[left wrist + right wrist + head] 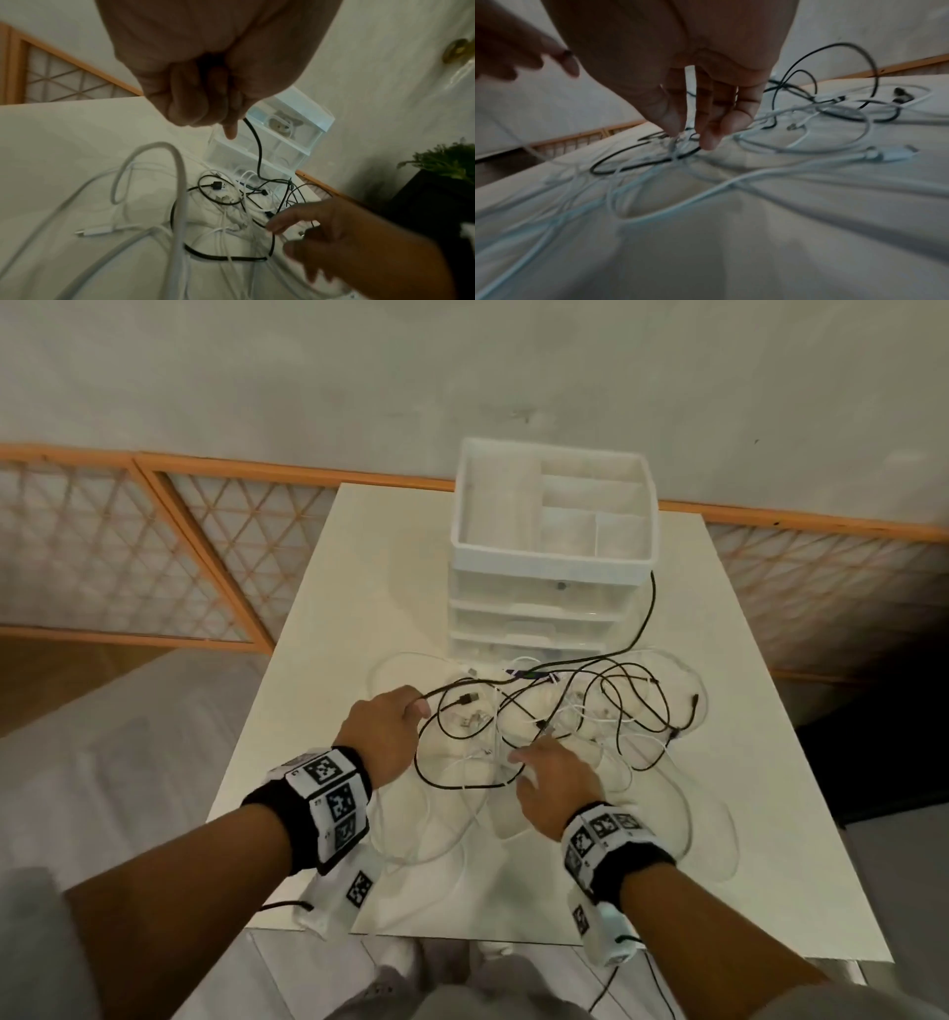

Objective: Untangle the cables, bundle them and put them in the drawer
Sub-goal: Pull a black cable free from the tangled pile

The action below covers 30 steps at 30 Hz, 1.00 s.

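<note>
A tangle of black and white cables (565, 711) lies on the white table (359, 588), in front of a white drawer unit (544, 613) whose drawers are closed. My left hand (416, 711) grips a black cable (472, 681) at the tangle's left side. In the left wrist view the left hand (226, 113) has curled fingers, and the black cable (258, 146) hangs down from them. My right hand (524, 757) reaches into the middle of the tangle. Its fingertips (707, 142) are straight and touch thin white cables (731, 182) beside a black loop (628, 164).
The unit's top is an open divided tray (554, 557). One clear drawer holds a coiled white cable (281, 125). Cable loops spread towards the table's front and right edges. A wooden lattice screen (128, 557) stands to the left, and a plant (444, 162) sits on a dark cabinet to the right.
</note>
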Tool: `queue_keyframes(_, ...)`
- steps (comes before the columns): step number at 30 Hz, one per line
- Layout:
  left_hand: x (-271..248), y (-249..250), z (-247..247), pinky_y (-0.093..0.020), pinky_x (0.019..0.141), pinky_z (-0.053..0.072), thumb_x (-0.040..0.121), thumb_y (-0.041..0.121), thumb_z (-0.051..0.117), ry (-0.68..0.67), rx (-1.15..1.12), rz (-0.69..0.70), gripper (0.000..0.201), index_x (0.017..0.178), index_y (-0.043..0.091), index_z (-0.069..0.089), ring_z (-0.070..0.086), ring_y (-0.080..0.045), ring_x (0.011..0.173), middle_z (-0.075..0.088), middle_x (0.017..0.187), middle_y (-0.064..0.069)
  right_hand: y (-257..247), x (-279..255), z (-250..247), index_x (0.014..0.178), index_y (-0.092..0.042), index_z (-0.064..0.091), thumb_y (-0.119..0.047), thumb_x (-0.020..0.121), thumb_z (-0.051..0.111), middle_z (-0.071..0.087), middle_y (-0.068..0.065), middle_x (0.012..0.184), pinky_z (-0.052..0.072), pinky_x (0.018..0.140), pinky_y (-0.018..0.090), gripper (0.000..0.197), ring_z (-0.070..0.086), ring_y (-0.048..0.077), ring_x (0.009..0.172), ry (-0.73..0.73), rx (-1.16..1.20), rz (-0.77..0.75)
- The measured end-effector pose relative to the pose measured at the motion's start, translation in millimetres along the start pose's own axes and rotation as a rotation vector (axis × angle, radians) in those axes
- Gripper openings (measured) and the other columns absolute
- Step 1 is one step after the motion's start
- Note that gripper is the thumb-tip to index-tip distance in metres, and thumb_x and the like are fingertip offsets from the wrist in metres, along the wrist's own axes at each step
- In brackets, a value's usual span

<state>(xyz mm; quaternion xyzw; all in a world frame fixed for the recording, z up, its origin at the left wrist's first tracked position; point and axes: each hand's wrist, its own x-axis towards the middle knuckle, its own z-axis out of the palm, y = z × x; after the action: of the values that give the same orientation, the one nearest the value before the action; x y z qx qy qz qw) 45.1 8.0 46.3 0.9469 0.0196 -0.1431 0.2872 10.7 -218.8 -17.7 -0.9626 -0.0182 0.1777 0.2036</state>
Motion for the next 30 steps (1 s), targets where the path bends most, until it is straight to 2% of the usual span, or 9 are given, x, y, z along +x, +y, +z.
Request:
queue_keyframes(5,-4,7,-18,-0.029,0.068,0.036,0.102,0.019,0.043,0.096,-0.3,-0.004,0.018,0.095,0.018,0.059,0.051,-0.017,0.071,0.058,0.071,0.006,-7,11,19,0.119,-0.022,0.056,-0.009,0.087,0.055,0.046,0.003,0.129,0.051,0.08,0.034,0.035,0.062,0.03,0.1,-0.024,-0.191,0.031)
queue_keyframes(9,-6,12,-41,-0.029,0.059,0.037,0.099,0.017,0.049,0.107,-0.449,0.026,0.021,0.082,0.018,0.06,0.047,-0.015,0.061,0.058,0.065,0.004,-7,25,-8,0.107,-0.017,0.066,-0.017,0.095,0.053,0.054,0.008,0.116,0.049,0.086,0.033,0.018,0.06,0.03,0.106,0.054,-0.191,0.018)
queue_keyframes(13,-8,28,-63,-0.024,0.043,0.034,0.103,0.014,0.043,0.061,-0.688,0.038,0.019,0.089,0.01,0.055,0.05,-0.015,0.059,0.071,0.087,-0.003,-28,31,-92,0.098,-0.019,0.076,-0.019,0.095,0.06,0.064,0.009,0.094,0.048,0.08,0.033,0.016,0.062,0.028,0.085,0.475,0.099,-0.06)
queue_keyframes(15,-7,41,-73,-0.025,0.042,0.036,0.105,0.015,0.041,0.079,-0.763,0.087,0.02,0.09,0.011,0.052,0.057,-0.017,0.064,0.072,0.102,-0.003,-44,17,-144,0.1,-0.019,0.077,-0.021,0.094,0.064,0.066,0.002,0.09,0.046,0.078,0.028,0.014,0.058,0.017,0.076,0.756,0.223,-0.182)
queue_keyframes(17,-4,56,-82,-0.028,0.044,0.04,0.106,0.016,0.04,0.09,-0.826,0.132,0.021,0.088,0.012,0.05,0.062,-0.019,0.069,0.071,0.11,-0.003,-60,-1,-183,0.101,-0.02,0.076,-0.025,0.093,0.065,0.066,-0.004,0.089,0.045,0.077,0.021,0.014,0.056,0.009,0.074,0.894,0.321,-0.254)
queue_keyframes(21,-2,77,-91,-0.033,0.054,0.05,0.106,0.018,0.039,0.045,-0.877,0.181,0.021,0.088,0.014,0.048,0.062,-0.023,0.082,0.072,0.112,-0.006,-71,-16,-194,0.095,-0.025,0.079,-0.025,0.089,0.069,0.073,-0.006,0.086,0.049,0.078,0.021,0.011,0.059,0.005,0.074,0.703,0.288,-0.266)
queue_keyframes(26,4,95,-93,-0.039,0.08,0.052,0.106,0.022,0.04,0.018,-0.816,0.316,0.02,0.089,0.019,0.049,0.063,-0.019,0.098,0.076,0.105,0.004,-77,-24,-199,0.091,-0.025,0.079,-0.023,0.088,0.071,0.074,-0.009,0.083,0.047,0.073,0.016,0.009,0.06,0.003,0.072,0.722,0.399,-0.316)
queue_keyframes(28,3,105,-88,-0.038,0.083,0.049,0.107,0.025,0.038,-0.033,-0.76,0.386,0.021,0.089,0.021,0.047,0.066,-0.016,0.096,0.077,0.091,0.004,-84,-23,-205,0.091,-0.026,0.079,-0.026,0.088,0.07,0.075,-0.008,0.083,0.047,0.071,0.019,0.009,0.059,0.001,0.068,0.768,0.44,-0.355)
queue_keyframes(30,3,111,-77,-0.033,0.078,0.049,0.107,0.022,0.035,-0.067,-0.741,0.411,0.024,0.088,0.019,0.048,0.065,-0.023,0.084,0.067,0.067,0.0,-87,-21,-215,0.09,-0.026,0.078,-0.027,0.087,0.07,0.072,-0.014,0.079,0.047,0.07,0.017,0.009,0.058,-0.003,0.066,0.854,0.468,-0.357)
